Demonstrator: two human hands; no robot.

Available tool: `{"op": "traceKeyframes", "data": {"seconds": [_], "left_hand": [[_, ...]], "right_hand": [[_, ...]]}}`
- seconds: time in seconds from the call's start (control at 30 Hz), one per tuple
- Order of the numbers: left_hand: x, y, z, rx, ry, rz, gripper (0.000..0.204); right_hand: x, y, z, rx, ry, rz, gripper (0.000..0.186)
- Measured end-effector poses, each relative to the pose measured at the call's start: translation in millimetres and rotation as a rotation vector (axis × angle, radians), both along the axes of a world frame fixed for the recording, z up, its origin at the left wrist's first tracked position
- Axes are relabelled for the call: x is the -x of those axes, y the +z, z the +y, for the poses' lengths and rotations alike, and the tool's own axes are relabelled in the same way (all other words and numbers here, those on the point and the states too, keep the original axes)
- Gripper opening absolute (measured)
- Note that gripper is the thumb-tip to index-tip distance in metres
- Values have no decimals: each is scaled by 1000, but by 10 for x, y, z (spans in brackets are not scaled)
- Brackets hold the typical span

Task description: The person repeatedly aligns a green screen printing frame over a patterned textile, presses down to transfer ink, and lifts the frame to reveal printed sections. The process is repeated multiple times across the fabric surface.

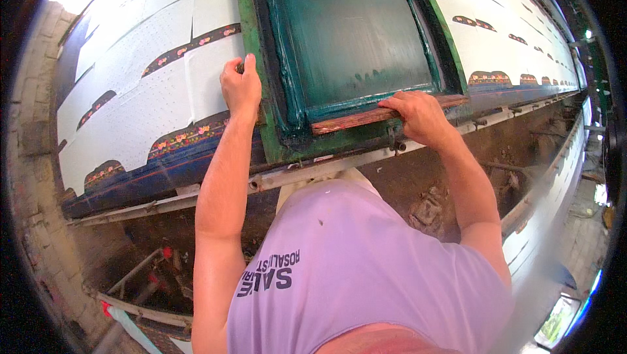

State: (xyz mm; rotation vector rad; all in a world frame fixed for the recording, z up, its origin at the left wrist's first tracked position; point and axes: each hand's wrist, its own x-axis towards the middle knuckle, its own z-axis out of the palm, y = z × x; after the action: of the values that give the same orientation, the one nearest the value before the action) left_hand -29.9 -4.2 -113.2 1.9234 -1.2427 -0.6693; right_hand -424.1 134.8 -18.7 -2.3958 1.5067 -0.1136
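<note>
A green-edged screen-printing frame (287,151) lies on the long table in front of me, its mesh (353,27) smeared with dark teal ink. At the frame's left side my left hand (241,89) is closed with the thumb up, seemingly round a small dark part at its edge; the fingers partly hide it. My right hand (421,115) grips the top of a wooden squeegee (349,121) from above. This squeegee lies crosswise at the near end of the frame, tilted slightly up to the right. Ink ridges line the mesh's sides and near edge.
White cut-out sheets (209,11) cover dark floral fabric (189,142) on the table, left and right of the frame. A metal rail (294,174) with small fittings runs along the near edge. Another long table (522,243) stands at right, beyond a dirt-brown gap.
</note>
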Motion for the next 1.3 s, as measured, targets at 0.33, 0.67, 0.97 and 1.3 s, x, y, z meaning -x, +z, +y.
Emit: {"op": "traceKeyframes", "data": {"seconds": [0.33,0.67,0.97,1.3], "left_hand": [[72,72,41,53,-7,-106,55],[63,91,59,47,0,-72,50],[155,218,108,-6,125,-126,47],[176,167,125,-16,264,-156,45]], "right_hand": [[-85,-490,96,320,46,-72,59],[-49,-865,-1710,426,45,-111,50],[-67,-1100,-3591,459,2,-34,40],[-117,-823,-4912,307,-51,75,57]]}}
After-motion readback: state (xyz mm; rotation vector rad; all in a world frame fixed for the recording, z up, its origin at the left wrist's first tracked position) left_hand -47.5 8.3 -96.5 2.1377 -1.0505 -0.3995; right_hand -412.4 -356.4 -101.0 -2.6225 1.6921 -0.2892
